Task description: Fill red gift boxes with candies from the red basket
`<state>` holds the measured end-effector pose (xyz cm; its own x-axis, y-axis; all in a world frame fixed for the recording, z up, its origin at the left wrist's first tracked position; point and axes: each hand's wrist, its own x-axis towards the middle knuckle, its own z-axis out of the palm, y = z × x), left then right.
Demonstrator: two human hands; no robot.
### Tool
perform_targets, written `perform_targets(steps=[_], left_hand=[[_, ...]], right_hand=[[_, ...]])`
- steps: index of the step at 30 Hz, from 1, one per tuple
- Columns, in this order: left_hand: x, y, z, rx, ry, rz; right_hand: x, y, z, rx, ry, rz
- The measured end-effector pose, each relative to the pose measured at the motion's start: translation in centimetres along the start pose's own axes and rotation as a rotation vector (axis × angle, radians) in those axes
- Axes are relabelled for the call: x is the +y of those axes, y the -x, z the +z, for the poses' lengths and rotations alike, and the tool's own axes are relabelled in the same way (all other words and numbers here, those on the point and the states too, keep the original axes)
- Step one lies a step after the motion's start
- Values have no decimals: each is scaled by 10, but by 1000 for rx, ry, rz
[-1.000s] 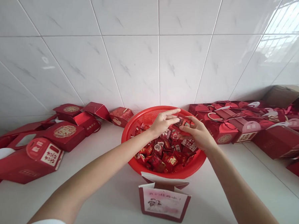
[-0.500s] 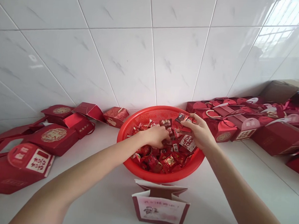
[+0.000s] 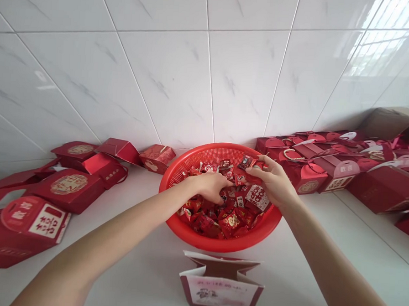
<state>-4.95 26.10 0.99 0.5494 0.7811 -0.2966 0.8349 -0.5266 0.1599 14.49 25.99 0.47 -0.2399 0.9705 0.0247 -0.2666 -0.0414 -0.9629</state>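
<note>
A red plastic basket full of wrapped candies stands in front of me. My left hand reaches down into the candies, its fingers bent around a small wrapped candy; the fingertips are partly hidden. Over the basket's right side, my right hand is closed on wrapped candy, dark and red, pinched between thumb and fingers. Nearer to me, an open paper gift box with a pink-and-white front stands upright, its top gaping. Neither hand touches it.
Several red gift boxes lie in a group at the left, one small box close to the basket. More red boxes, some with rope handles, crowd the right side. A white tiled wall rises behind the white counter.
My left hand has shifted slightly within the candies, and its thumb and forefinger look a little farther apart. The right hand keeps its candy in nearly the same place. The view has moved slightly.
</note>
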Motion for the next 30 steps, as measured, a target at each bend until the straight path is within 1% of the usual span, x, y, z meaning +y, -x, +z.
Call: perform_targets(steps=[2, 4, 7, 11, 13, 16, 18, 21, 23, 25, 26, 28, 30], left_hand=[[6, -1, 2, -17, -19, -27], [9, -4, 7, -15, -30, -23], [10, -12, 15, 51, -6, 26], [8, -22, 26, 155, 272, 142], [6, -24, 27, 176, 391, 158], [2, -22, 22, 176, 481, 99], [-4, -19, 16, 218, 546, 51], [-17, -14, 4, 358, 748, 32], [-25, -13, -2, 484, 870, 40], [-30, -12, -7, 597, 936, 37], [-31, -11, -8, 631, 969, 32], [-30, -10, -11, 638, 1061, 27], [-27, -9, -13, 599, 1168, 28]], right_hand=[[0, 0, -1, 12, -5, 10], [-1, 0, 0, 19, -14, 22], [-3, 2, 1, 20, -17, 22], [-3, 2, 1, 0, -27, 5], [-3, 2, 1, -13, -38, -8], [-3, 2, 2, -19, -65, -19], [-4, 2, 3, -8, -84, -10], [-6, 2, 4, 30, -95, 9], [-7, 2, 5, 53, -94, 15], [-7, 2, 4, 63, -99, 21], [-7, 2, 4, 64, -102, 26], [-7, 2, 5, 66, -105, 36], [-8, 2, 5, 71, -103, 43]])
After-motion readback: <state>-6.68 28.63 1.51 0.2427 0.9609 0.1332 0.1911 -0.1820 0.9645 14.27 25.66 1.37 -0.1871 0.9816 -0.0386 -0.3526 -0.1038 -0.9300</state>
